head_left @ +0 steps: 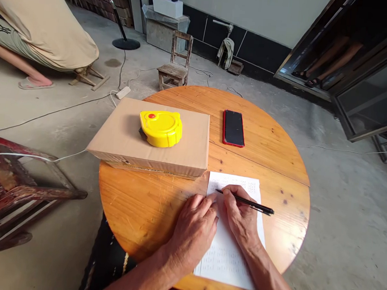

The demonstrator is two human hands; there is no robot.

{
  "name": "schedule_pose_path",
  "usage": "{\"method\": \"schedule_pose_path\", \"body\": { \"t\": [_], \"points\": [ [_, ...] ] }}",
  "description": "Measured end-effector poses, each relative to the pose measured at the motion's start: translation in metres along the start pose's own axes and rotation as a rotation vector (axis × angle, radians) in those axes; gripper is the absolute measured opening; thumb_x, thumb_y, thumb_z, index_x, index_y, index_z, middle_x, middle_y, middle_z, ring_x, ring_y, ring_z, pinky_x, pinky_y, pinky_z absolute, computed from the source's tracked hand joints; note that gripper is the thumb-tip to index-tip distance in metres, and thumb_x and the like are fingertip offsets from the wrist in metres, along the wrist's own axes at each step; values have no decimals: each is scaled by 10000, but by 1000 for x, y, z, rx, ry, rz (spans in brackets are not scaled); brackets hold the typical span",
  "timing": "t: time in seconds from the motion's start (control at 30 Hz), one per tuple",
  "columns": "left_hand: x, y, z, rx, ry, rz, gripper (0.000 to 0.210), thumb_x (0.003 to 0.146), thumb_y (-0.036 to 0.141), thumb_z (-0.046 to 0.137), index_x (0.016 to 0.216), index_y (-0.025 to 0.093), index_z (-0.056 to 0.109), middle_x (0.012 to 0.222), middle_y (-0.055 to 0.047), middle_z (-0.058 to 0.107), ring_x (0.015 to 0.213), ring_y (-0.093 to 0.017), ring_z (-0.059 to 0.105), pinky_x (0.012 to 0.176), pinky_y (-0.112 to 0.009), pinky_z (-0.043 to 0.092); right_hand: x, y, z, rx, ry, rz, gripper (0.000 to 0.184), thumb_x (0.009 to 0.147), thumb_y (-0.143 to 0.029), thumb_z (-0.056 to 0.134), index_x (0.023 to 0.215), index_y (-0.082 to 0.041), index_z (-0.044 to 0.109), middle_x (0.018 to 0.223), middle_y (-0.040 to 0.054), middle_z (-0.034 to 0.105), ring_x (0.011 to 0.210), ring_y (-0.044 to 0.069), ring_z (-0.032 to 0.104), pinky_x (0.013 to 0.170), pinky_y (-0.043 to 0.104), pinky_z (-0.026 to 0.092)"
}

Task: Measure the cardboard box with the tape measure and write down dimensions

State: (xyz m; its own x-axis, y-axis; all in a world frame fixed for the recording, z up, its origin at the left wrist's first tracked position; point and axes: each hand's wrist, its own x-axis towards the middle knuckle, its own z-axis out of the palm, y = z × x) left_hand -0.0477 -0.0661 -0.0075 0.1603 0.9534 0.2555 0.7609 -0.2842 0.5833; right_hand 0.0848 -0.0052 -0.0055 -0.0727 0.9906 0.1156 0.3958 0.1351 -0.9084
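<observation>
A white sheet of paper (226, 264) with rows of small writing lies on the round wooden table. My right hand (242, 212) is closed around a black pen (258, 207), whose tip meets the sheet near its upper left part. Resting palm down at the sheet's left edge is my left hand (197, 227), with its fingers loosely bent and lying on the paper and table. Nothing shows in the left hand. The small writing is too fine to read, and my right hand covers part of it.
A cardboard box (114, 135) bearing a yellow tape measure (161, 127) stands on the table (284, 169). Right of it lies a red-cased phone (233, 128). Beyond are a small wooden chair (174, 68), a stand base (126, 43) and floor cables. Two other people's legs show.
</observation>
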Motion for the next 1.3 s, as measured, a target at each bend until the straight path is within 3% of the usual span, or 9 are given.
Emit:
{"method": "schedule_pose_path", "body": {
  "t": [0.27, 0.5, 0.93, 1.3],
  "points": [
    [-1, -1, 0, -5, 4, 2, 249, 884, 80, 532, 1095, 148, 646, 1280, -73, 619, 1074, -265, 555, 941, -438, 501, 0, -3, -1, -14, 16, 2, 171, 895, -276, 547, 756, -201, 609, 637, -32, 551, 584, 121, 482, 560, 250, 378],
    [-1, -2, 1, 27, 1, 6, 225, 899, 100, 519, 1068, 154, 657, 1281, -75, 620, 1070, -274, 556, 919, -448, 511, 2, 0, -3, 33, 74, 58, 208, 903, -353, 548, 764, -207, 599, 548, -53, 478, 495, 119, 407, 501, 266, 333],
    [0, -1, -2, 21, -27, 9, 250, 883, 88, 532, 1095, 141, 652, 1313, -93, 605, 1085, -275, 557, 921, -456, 520, 2, -2, 0, 61, 55, 45, 188, 892, -337, 559, 766, -202, 590, 652, -22, 536, 574, 133, 450, 519, 263, 331],
    [1, -1, 0, 9, -18, -2, 253, 887, 79, 521, 1088, 146, 659, 1315, -84, 605, 1101, -272, 552, 931, -455, 515, 2, -2, 1, 33, 35, 21, 171, 902, -292, 548, 768, -199, 599, 681, -26, 563, 636, 132, 502, 611, 251, 403]
  ]
}}
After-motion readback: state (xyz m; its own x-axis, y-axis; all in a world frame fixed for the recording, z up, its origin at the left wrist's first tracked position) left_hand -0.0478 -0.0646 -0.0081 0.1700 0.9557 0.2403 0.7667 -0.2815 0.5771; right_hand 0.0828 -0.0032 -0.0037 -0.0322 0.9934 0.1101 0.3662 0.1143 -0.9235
